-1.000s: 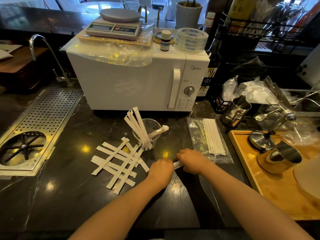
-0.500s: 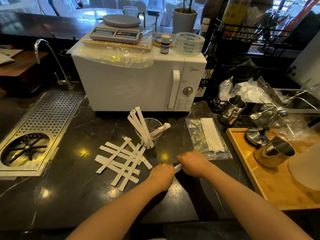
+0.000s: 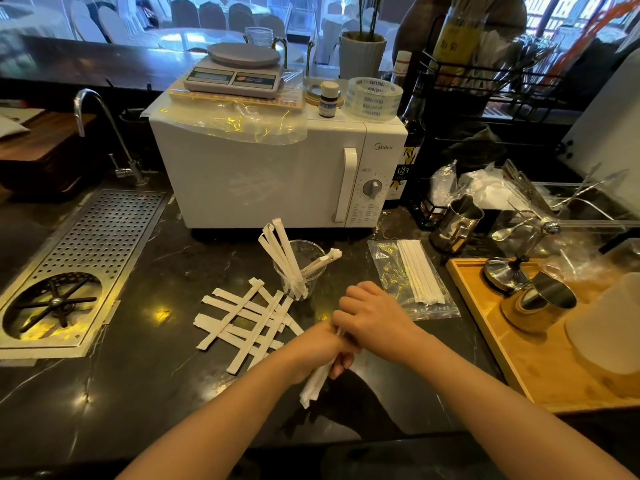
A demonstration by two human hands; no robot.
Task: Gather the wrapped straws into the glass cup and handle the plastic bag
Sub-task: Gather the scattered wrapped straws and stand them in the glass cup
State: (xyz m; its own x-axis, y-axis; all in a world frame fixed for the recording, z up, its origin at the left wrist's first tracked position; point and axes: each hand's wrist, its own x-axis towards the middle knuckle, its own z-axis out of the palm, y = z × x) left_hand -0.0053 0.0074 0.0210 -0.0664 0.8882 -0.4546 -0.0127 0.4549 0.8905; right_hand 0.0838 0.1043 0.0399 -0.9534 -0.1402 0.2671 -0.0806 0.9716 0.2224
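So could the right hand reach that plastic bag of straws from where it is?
Probably yes: the bag lies just beyond the right hand, nothing between, though that hand is busy with a straw.

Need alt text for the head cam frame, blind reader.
Two bare hands meet over a dark counter: the left hand grips a wrapped straw and the right hand pinches its top. Behind stand a glass cup of straws, loose paper strips and a plastic bag.

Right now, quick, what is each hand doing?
Left hand: closed around a bunch of wrapped straws.
Right hand: fingers curled at the top of the same bunch; the grip itself is hidden.
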